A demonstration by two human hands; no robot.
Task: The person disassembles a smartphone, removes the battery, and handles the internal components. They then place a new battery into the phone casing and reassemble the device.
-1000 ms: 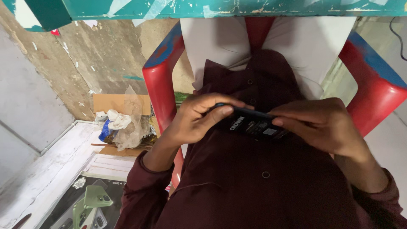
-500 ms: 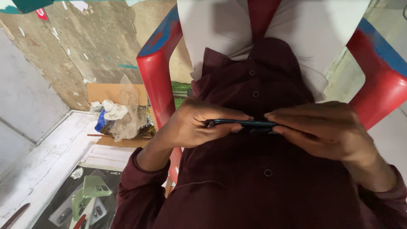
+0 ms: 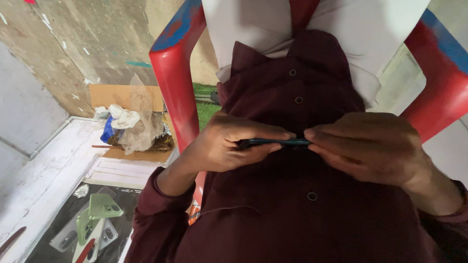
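I look down at my lap, where both hands grip a thin dark phone-like slab (image 3: pixel 278 142) edge-on in front of my maroon buttoned shirt (image 3: pixel 302 209). My left hand (image 3: pixel 229 146) wraps around its left end with fingers curled over the top edge. My right hand (image 3: pixel 370 146) pinches the right end, fingertips meeting the left hand's near the slab's middle. Most of the slab is hidden by my fingers.
I sit in a red plastic chair with blue-topped armrests (image 3: pixel 175 73). On the floor at left stand a cardboard box of crumpled paper and plastic (image 3: pixel 131 122) and a dark poster showing green phones (image 3: pixel 92 224). A rough plaster wall (image 3: pixel 73 44) rises behind.
The slab has turned from showing its flat face to lying edge-on between my hands. My view has tilted further down, so the teal table edge has left the top.
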